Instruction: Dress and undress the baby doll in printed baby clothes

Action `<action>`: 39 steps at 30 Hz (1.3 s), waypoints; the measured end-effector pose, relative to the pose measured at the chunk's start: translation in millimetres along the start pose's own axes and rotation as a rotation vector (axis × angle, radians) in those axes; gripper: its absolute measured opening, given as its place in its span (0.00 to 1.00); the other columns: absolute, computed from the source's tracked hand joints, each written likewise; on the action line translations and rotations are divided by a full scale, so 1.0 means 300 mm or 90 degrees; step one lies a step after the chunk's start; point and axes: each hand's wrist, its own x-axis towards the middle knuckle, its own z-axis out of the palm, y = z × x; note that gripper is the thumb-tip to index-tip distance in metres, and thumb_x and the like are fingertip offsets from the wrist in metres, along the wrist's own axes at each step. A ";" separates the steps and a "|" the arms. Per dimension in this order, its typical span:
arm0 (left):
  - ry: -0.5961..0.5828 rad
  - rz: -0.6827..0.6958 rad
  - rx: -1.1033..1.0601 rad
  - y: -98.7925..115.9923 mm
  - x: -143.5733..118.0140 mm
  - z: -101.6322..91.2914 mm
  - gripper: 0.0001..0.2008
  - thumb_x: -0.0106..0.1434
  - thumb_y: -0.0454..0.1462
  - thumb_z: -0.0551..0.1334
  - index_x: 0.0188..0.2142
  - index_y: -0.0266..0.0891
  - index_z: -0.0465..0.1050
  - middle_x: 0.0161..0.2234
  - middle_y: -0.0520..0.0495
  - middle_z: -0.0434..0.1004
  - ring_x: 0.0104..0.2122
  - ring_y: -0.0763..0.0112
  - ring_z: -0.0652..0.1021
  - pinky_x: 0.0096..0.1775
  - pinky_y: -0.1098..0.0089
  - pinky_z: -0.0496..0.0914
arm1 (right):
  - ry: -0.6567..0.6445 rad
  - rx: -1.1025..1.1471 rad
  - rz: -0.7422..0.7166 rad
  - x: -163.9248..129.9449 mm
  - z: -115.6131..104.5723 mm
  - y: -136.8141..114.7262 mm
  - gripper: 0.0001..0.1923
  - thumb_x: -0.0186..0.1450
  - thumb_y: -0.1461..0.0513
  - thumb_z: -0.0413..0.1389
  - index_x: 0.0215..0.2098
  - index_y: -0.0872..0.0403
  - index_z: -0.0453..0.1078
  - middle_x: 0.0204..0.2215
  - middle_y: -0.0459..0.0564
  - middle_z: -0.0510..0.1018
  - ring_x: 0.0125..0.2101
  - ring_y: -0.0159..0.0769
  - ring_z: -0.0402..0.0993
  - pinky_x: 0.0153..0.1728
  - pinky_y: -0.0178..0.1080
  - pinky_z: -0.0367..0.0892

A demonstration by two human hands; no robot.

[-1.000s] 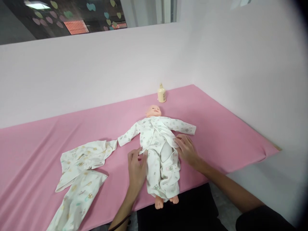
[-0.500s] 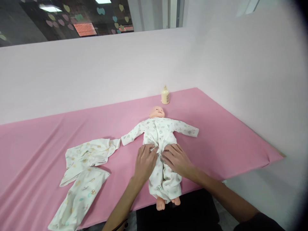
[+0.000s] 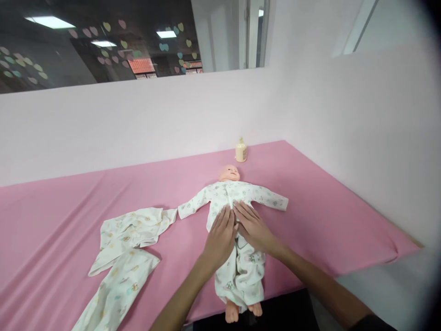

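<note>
A baby doll (image 3: 229, 173) lies face up on the pink cloth (image 3: 69, 207), dressed in a white printed top (image 3: 265, 197) and matching trousers (image 3: 241, 276). My left hand (image 3: 220, 236) rests flat on the doll's belly, fingers together and pointing toward its chest. Beside it, my right hand (image 3: 253, 226) also lies flat on the top's front, fingertips near the middle closure. Neither hand grips anything. The doll's bare feet (image 3: 241, 312) stick out at the near edge.
A second white printed baby outfit (image 3: 127, 243) lies spread to the left on the pink cloth. A small cream bottle (image 3: 240, 151) stands behind the doll's head by the white wall (image 3: 138, 119). The cloth's right edge (image 3: 396, 248) meets a white ledge.
Both hands moved from the doll's hips inward and up onto its belly, pressing the top flat. The camera tilted upward, showing more of the window.
</note>
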 end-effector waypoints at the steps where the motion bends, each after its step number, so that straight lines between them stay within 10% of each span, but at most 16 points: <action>1: -0.013 0.012 0.022 -0.011 -0.008 0.012 0.24 0.66 0.35 0.56 0.61 0.40 0.65 0.67 0.39 0.56 0.68 0.57 0.55 0.67 0.53 0.46 | -0.002 0.001 -0.010 0.003 0.004 -0.005 0.25 0.72 0.64 0.42 0.67 0.54 0.57 0.67 0.53 0.58 0.68 0.42 0.50 0.65 0.53 0.54; 8: -0.018 -0.014 0.059 0.017 0.028 -0.022 0.21 0.64 0.33 0.55 0.55 0.41 0.71 0.63 0.39 0.65 0.65 0.53 0.62 0.65 0.52 0.52 | 0.097 -0.012 0.167 0.246 -0.041 -0.018 0.13 0.70 0.61 0.47 0.45 0.53 0.72 0.45 0.55 0.78 0.48 0.43 0.73 0.50 0.46 0.67; 13: 0.006 -0.049 0.155 0.060 0.113 -0.117 0.14 0.68 0.36 0.50 0.43 0.42 0.74 0.44 0.41 0.77 0.47 0.56 0.75 0.51 0.58 0.66 | -0.035 -0.034 0.279 0.465 -0.062 -0.003 0.10 0.67 0.57 0.51 0.39 0.54 0.69 0.46 0.59 0.75 0.44 0.47 0.73 0.39 0.43 0.67; 23: -0.057 -0.015 0.457 0.005 0.084 -0.056 0.08 0.65 0.30 0.54 0.42 0.36 0.68 0.43 0.39 0.72 0.43 0.57 0.73 0.37 0.65 0.66 | -0.130 -0.101 0.196 0.125 -0.084 -0.095 0.03 0.62 0.63 0.55 0.34 0.52 0.63 0.37 0.54 0.76 0.37 0.45 0.72 0.34 0.42 0.64; 32: -0.032 0.028 0.567 0.010 0.087 -0.035 0.12 0.62 0.24 0.51 0.38 0.35 0.70 0.39 0.38 0.73 0.39 0.58 0.73 0.34 0.66 0.65 | -0.102 -0.236 0.185 0.148 -0.046 -0.145 0.06 0.62 0.69 0.52 0.35 0.54 0.68 0.34 0.60 0.78 0.36 0.49 0.75 0.31 0.42 0.63; 39: 0.075 0.146 0.575 -0.079 0.084 -0.003 0.09 0.67 0.27 0.51 0.40 0.36 0.69 0.36 0.42 0.72 0.37 0.60 0.73 0.34 0.65 0.67 | -0.035 0.072 0.262 0.122 -0.075 -0.092 0.10 0.63 0.68 0.47 0.31 0.53 0.70 0.25 0.47 0.75 0.27 0.36 0.70 0.30 0.37 0.59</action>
